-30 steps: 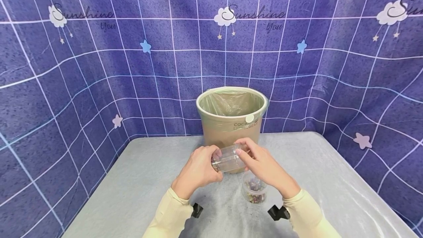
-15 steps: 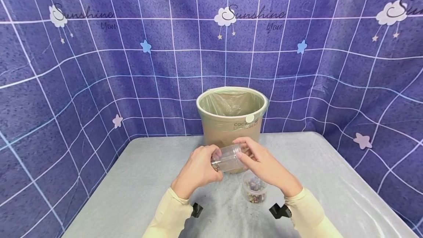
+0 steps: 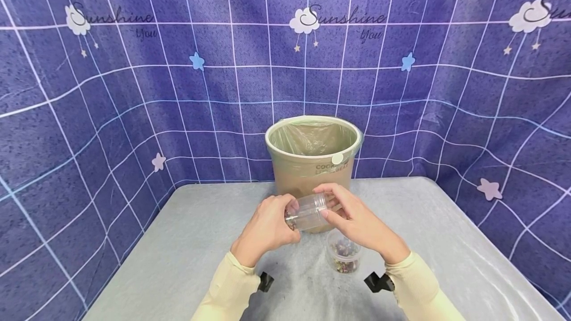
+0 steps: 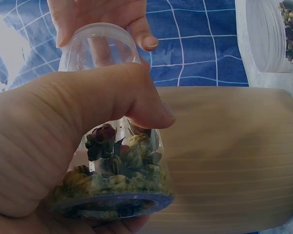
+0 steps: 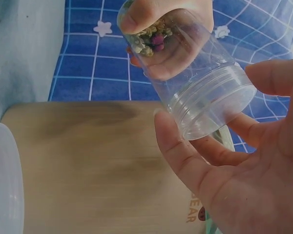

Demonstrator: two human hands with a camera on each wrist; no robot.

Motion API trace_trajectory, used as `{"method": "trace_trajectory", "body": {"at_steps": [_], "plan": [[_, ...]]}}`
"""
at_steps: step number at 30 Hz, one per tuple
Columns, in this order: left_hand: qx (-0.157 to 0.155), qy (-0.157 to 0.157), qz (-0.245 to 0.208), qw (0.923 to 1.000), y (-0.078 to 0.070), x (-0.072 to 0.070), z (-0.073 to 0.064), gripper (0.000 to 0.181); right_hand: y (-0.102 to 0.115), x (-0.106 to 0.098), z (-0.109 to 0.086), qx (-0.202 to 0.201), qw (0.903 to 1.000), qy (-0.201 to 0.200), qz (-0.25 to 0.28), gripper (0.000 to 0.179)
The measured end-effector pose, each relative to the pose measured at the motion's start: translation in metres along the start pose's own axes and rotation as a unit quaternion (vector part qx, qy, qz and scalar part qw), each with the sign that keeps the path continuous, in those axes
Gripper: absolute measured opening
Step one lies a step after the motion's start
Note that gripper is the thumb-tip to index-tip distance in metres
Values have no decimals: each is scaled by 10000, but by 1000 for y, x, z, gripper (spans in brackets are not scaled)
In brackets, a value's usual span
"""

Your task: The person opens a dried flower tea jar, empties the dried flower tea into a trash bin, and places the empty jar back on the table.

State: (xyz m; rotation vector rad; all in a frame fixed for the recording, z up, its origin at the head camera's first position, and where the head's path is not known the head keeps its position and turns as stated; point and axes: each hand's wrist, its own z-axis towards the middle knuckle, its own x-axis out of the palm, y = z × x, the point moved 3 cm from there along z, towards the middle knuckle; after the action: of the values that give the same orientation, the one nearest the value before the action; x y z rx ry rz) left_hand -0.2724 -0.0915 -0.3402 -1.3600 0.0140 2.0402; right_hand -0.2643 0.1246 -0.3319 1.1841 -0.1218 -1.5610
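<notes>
My left hand (image 3: 269, 222) wraps round the body of a clear plastic jar (image 3: 308, 212), held tilted in the air before the bin. Dried flowers (image 4: 112, 170), yellowish with dark red rosebuds, lie at its base end, partly hidden by that hand. At the jar's other end, a ridged clear lid (image 5: 215, 102) sits between the thumb and fingers of my right hand (image 3: 357, 217), the fingertips right at its edge. Below this hand on the table stands a second clear jar (image 3: 344, 256), also with dried flowers inside.
A beige bin (image 3: 312, 175) with a pale rim and a green-tinted plastic liner (image 3: 308, 137) stands right behind the hands. The grey tabletop (image 3: 200, 256) ends at a blue checked curtain (image 3: 223, 83) on the back and sides.
My right hand has shifted slightly, its fingers sliding around the lid end and spreading a little. The left hand and the jar have stayed nearly still.
</notes>
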Motion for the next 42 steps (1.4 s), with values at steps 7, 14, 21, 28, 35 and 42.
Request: {"method": "trace_trajectory", "body": {"at_steps": [7, 14, 21, 28, 35, 42], "plan": [[-6, -4, -17, 10000, 0, 0, 0, 45, 0, 0, 0, -197, 9998, -27, -55, 48], [-6, -1, -19, 10000, -1, 0, 0, 46, -2, 0, -1, -262, 9997, 1, 29, 50], [-56, 33, -22, 10000, -1, -1, -1, 46, -1, 0, -2, -264, 9996, 24, 45, 55], [-53, 38, -24, 10000, -2, -1, -1, 45, -1, 0, -3, -408, 9992, -10, 49, 61], [-61, 38, -44, 10000, -1, -1, -1, 45, 1, -1, -3, -512, 9987, -12, 58, 62], [-46, 11, -14, 10000, -1, -1, -1, 45, 1, -1, -3, -602, 9982, -37, -7, 64]]}}
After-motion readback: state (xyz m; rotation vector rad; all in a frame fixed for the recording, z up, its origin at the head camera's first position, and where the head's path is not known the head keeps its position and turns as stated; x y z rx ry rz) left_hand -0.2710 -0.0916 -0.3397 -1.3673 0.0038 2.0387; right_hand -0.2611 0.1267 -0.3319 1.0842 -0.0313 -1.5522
